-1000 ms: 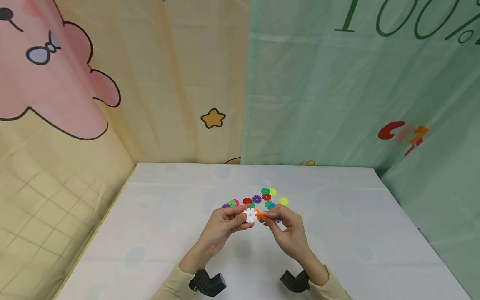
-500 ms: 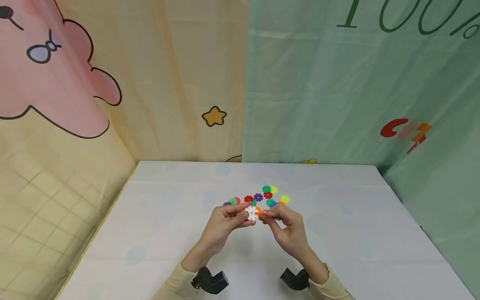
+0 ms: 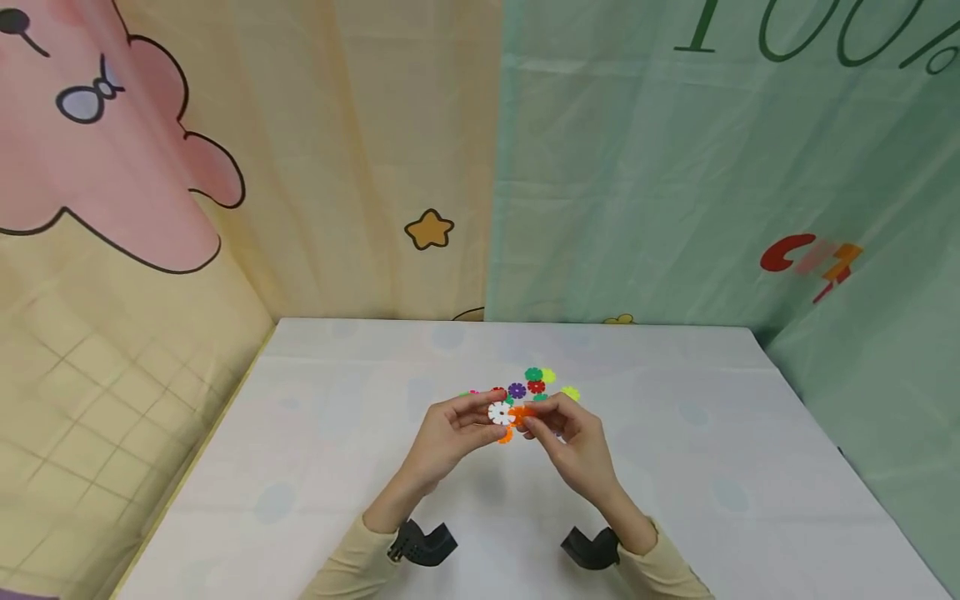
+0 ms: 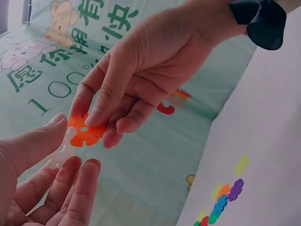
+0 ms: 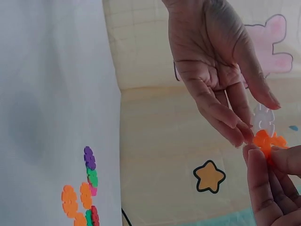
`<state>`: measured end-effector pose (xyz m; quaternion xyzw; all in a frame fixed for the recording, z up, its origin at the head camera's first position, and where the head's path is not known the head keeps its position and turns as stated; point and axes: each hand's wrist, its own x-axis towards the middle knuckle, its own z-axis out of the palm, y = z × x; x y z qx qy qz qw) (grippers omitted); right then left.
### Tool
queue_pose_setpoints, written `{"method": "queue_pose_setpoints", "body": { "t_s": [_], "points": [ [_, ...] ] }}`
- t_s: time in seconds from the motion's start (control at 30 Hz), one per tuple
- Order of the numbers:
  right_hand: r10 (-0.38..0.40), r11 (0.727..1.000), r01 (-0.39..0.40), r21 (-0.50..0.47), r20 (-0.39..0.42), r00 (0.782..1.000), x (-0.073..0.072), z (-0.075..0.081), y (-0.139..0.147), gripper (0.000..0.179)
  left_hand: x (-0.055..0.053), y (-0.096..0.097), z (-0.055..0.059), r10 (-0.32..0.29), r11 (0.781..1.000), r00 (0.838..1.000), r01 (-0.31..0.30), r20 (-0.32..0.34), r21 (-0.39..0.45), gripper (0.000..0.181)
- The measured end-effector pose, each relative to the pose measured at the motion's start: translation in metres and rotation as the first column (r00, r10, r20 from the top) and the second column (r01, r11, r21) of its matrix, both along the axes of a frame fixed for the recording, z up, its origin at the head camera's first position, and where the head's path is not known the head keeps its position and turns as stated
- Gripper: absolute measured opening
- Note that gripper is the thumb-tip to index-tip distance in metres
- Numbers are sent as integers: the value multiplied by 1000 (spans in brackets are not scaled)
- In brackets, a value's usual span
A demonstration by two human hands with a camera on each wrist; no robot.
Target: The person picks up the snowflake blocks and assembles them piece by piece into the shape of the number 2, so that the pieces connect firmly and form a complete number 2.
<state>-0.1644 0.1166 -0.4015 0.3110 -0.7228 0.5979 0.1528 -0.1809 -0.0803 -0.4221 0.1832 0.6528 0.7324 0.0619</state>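
A white notched snowflake disc (image 3: 499, 412) sits between the thumb and fingers of my left hand (image 3: 450, 433). An orange snowflake disc (image 4: 88, 132) is pinched between the thumb and index finger of my right hand (image 3: 573, 442). The two discs touch edge to edge at an angle; the right wrist view has the orange piece (image 5: 264, 141) right below the white piece (image 5: 263, 120). Fingertips cover part of both discs. Both hands are above the table, close together.
Behind the hands on the white table (image 3: 337, 467) lie several loose discs: a purple disc (image 3: 517, 390), a red disc (image 3: 536, 387), a green disc (image 3: 533, 374) and a yellow disc (image 3: 571, 392) among them. Printed curtains (image 3: 375, 167) rise beyond the table's far edge.
Both hands have risen slightly with the joined discs. The left fingers have spread wider around the white disc, and the orange disc has turned to show more of its face.
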Motion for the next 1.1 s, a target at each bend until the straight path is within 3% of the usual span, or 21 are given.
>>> {"method": "queue_pose_setpoints", "body": {
  "t_s": [0.13,0.27,0.37,0.47,0.5,0.57,0.67,0.77,0.83,0.97,1.1],
  "points": [
    [36,999,-36,6,22,999,-3,-1,-3,24,-1,0,-1,23,999,999,-24,-38,-41,42],
    [73,997,-73,23,19,997,-15,-12,-3,32,0,1,-1,62,994,996,-68,-69,-85,37],
    [84,995,-87,54,54,995,-28,-26,-1,36,4,1,10,99,990,991,-107,-91,-90,34],
    [42,979,-72,189,157,987,-39,-39,1,28,8,-1,21,123,987,988,-132,-96,-95,33],
    [17,963,-68,261,193,981,-43,-44,2,25,9,-1,24,126,986,987,-136,-98,-98,33],
    [-32,905,-74,418,241,970,-48,-54,2,22,9,-3,25,128,985,988,-137,-89,-103,34],
    [-72,781,-87,619,228,971,-55,-70,1,25,9,-5,25,120,987,990,-127,-76,-102,34],
    [-78,681,-78,728,178,981,-60,-79,-2,32,7,-7,24,114,989,993,-117,-36,-87,34],
    [-76,628,-67,776,146,986,-64,-82,-4,35,2,-8,17,109,992,994,-110,-17,-63,34],
    [-85,576,-49,816,119,989,-72,-85,-7,30,-6,-9,3,100,995,995,-100,-1,-25,36],
    [-118,584,-13,811,101,988,-77,-88,-11,19,-8,-9,0,97,995,995,-96,7,-29,36]
  ]
}}
